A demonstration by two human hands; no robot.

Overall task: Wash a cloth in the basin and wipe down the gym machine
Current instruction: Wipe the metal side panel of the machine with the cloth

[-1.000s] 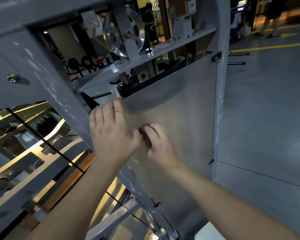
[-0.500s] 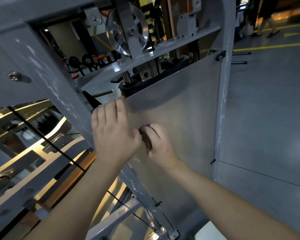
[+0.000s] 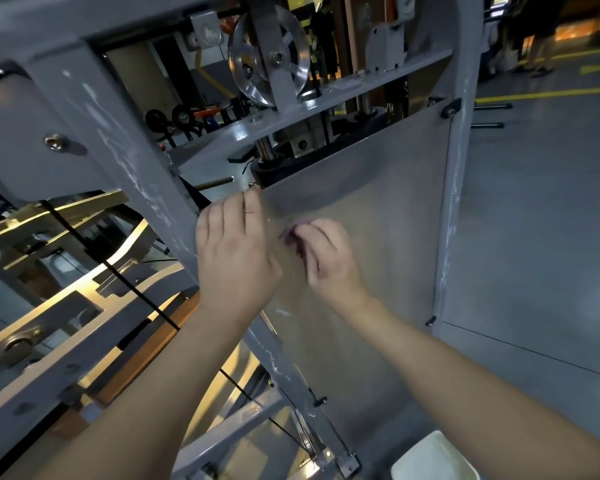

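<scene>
The gym machine (image 3: pixel 125 161) is built of grey painted steel beams, the paint scuffed with pale streaks along the slanted upright. A flat translucent panel (image 3: pixel 378 209) with a matte, frosted surface covers the weight stack; black clips fix it to the right upright (image 3: pixel 456 188). Above the panel a spoked metal pulley wheel (image 3: pixel 269 55) with a polished rim sits in a grey bracket, and a thin black cable (image 3: pixel 118 275) runs diagonally across the lower frame. The left hand (image 3: pixel 234 252) lies flat against the panel's left edge beside the slanted beam, fingers straight and close together, holding nothing. The right hand (image 3: pixel 321 256) has its fingers curled round a small purple cloth (image 3: pixel 291 233), bunched and mostly hidden, and presses it on the panel — only a crumpled edge shows past the fingertips. The corner of a pale, rounded basin (image 3: pixel 433 460) shows at the bottom edge on the smooth grey floor (image 3: pixel 541 220), which carries yellow painted lines. Compared with the frame half a second earlier, the two hands have drawn apart — thumb and cloth hand were touching then, and a strip of bare panel now separates them. The left hand has kept its place on the panel edge.
</scene>
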